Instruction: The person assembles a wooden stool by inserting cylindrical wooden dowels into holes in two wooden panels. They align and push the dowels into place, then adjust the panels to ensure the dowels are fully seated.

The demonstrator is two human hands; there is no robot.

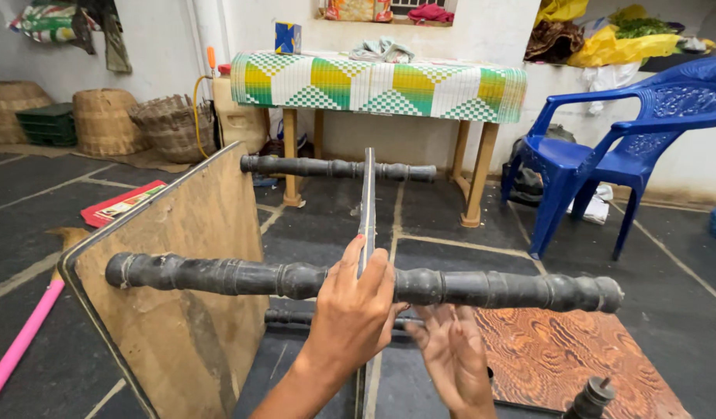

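Centrally, left hand (350, 310) closed around the near end of a thin upright panel (367, 206), fingers wrapped over its edge where it crosses the near turned leg (358, 283). Right hand (453, 353) open, palm up, fingers spread, holding nothing, just below the same leg and beside the left hand; motion blur on the fingertips. Panel seen edge-on, running from the near leg to the far turned leg (338, 167). Both legs black, lathe-turned, horizontal, jutting from a tabletop (183, 295) standing on edge at left, raw underside facing right. Third leg partly visible low, behind the hands. Patterned wood-grain board (563, 357) flat on the floor (466, 225) at lower right, with a short black stub (592, 396) at its near edge. Pink tube (20, 341) along the floor's left edge. Farther back: table with green, yellow and white cloth (377, 85) against the wall, blue plastic chair (614, 140) to the right, woven baskets (102, 120) at far left.
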